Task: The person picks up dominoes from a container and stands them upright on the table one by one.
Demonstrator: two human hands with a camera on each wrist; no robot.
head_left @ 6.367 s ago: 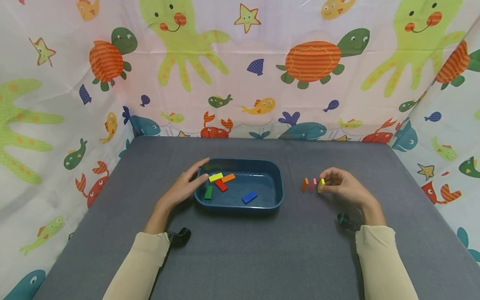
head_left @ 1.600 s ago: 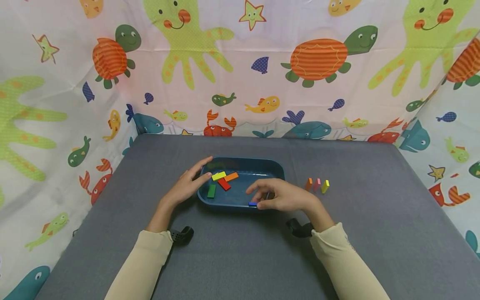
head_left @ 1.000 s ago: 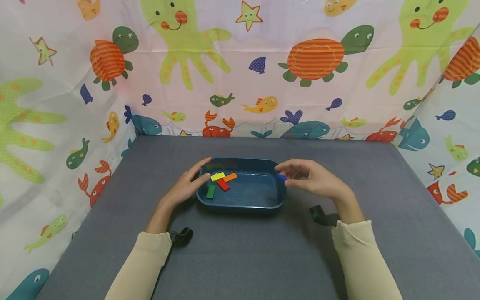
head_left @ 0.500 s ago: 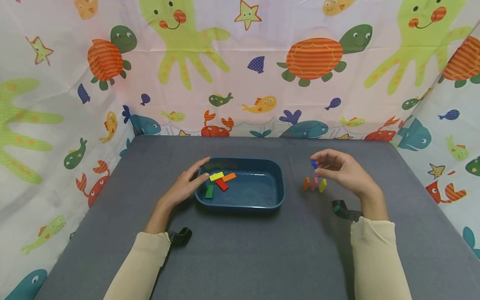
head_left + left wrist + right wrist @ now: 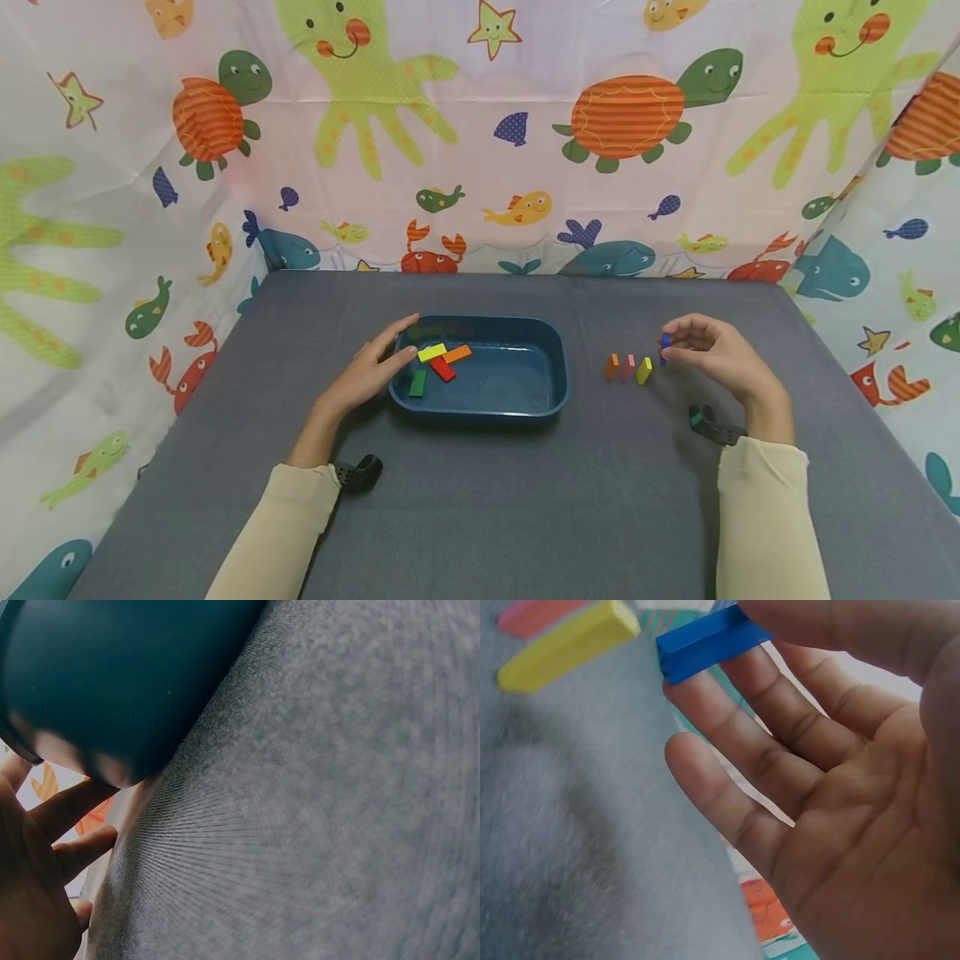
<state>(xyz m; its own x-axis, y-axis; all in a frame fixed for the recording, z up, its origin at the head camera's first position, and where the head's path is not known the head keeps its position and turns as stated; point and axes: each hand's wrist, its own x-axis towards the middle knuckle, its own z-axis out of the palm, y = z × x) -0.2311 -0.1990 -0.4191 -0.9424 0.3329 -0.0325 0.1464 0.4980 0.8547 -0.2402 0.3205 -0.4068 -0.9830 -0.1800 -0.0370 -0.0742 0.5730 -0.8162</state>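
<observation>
Blue rectangular block [image 5: 705,645]: moved right, now right of yellow rectangular block [image 5: 644,371], apart; long axis near upright.
Right hand [image 5: 718,354]: pinches blue, nearer yellow.
Left hand [image 5: 365,373]: fingers apart, well left of yellow.

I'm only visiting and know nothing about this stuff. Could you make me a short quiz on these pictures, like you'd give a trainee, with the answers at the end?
1. What colour is the block pinched in the person's right grip? A: red. B: green. C: blue.
2. True or false: the green block lies inside the tray.
3. In the head view, from left to right, which three colours stand in a row on the table, free of any grip?

Key
1: C.
2: True.
3: The orange block, the pink block, the yellow block.
</observation>
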